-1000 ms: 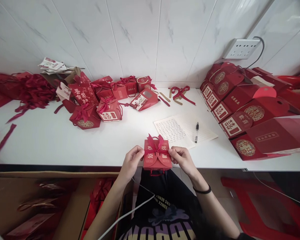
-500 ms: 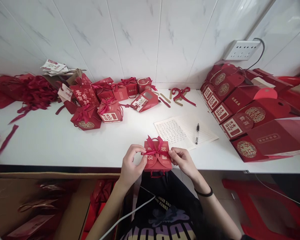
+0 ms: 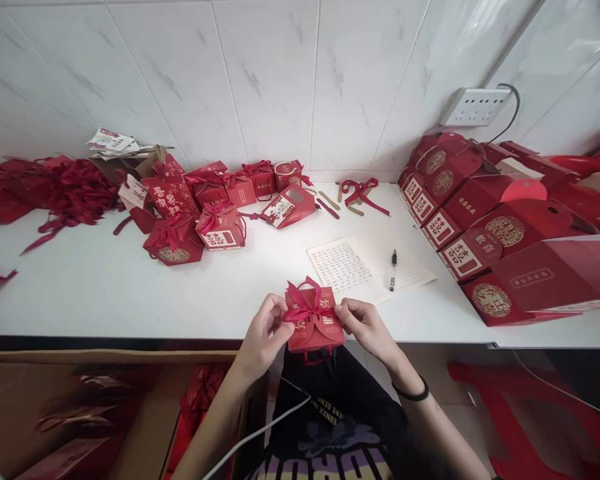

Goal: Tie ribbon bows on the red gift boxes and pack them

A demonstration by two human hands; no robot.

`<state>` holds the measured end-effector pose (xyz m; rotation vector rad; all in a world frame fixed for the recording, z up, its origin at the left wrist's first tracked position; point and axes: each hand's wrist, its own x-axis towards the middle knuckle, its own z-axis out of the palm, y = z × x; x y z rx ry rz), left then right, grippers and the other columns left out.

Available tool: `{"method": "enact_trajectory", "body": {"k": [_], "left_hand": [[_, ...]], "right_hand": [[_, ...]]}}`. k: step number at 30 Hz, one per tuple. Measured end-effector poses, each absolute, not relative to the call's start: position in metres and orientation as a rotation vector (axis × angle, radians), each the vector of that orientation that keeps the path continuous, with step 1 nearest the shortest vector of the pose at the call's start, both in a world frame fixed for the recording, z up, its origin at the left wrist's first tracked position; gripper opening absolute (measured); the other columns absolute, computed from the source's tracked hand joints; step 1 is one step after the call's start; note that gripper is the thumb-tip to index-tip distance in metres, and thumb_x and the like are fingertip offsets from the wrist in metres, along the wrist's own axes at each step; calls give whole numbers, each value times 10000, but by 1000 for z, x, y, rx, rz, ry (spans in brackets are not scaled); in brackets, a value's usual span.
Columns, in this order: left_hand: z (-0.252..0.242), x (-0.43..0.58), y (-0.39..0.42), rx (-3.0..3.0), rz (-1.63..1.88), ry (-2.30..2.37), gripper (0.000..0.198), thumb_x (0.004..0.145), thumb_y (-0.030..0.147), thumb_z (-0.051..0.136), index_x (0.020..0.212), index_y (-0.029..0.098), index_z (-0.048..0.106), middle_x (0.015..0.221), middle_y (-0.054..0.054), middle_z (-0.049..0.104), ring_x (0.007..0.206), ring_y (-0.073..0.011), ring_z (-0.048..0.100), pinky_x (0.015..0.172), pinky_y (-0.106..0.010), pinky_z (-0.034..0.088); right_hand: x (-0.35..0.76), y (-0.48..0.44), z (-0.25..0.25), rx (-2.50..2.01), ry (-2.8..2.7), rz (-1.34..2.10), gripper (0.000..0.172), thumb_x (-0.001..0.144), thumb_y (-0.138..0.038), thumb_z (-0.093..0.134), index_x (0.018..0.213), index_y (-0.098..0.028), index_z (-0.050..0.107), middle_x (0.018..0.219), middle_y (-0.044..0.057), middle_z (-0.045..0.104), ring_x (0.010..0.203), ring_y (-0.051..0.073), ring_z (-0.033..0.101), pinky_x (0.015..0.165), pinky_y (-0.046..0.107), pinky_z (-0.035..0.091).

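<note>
A small red gift box (image 3: 317, 333) with gold characters sits at the table's front edge, partly over my lap. A crimson ribbon bow (image 3: 308, 308) lies across its top, and a thin cord handle stands behind the bow. My left hand (image 3: 267, 333) pinches the bow's left loop between thumb and fingers. On the other side, my right hand (image 3: 363, 325) is closed on the bow's right part, by the box's right edge. The fingertips partly cover the ribbon on both sides.
Finished red boxes (image 3: 220, 223) and a ribbon heap (image 3: 83, 190) stand at the back left. An open notebook (image 3: 347, 267) with a pen (image 3: 393, 270) lies behind my right hand. Larger red boxes (image 3: 480, 250) are stacked on the right, below a power strip (image 3: 475, 107).
The box has tilted slightly and shifted a little left in view. The bow's left loop looks fuller and wider. Both hands keep their grip on the ribbon.
</note>
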<state>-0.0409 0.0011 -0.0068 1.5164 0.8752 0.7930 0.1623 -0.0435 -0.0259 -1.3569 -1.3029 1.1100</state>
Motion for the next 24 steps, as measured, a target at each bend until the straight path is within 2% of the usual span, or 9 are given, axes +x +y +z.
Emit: {"method": "enact_trajectory", "body": {"k": [5,11,24], "left_hand": [[-4,-42,3,1673,607,1128,299,827,426,495,682,195,372,604,49,357,559,-103,334,534,-230,286],[-14,-34,2,1509,727,1005,358,830,443,454,611,196,316,587,48,309,549,-99,308,522,-221,303],[-22,-34,0,1637,737,1084,426,865,479,382,554,194,323,508,39,328,489,-100,325,479,-232,276]], "right_hand": [[163,-43,-24,-1362,-1349,1146,483,836,-597,489,597,-197,365,562,-28,389,524,102,331,485,235,264],[163,-43,-26,-1261,-1165,1335,509,782,-624,547,592,-204,331,520,-55,344,470,82,278,451,225,219],[159,-43,-33,-1225,-1034,1318,544,749,-637,573,525,-194,348,492,-47,327,463,80,266,453,231,229]]}}
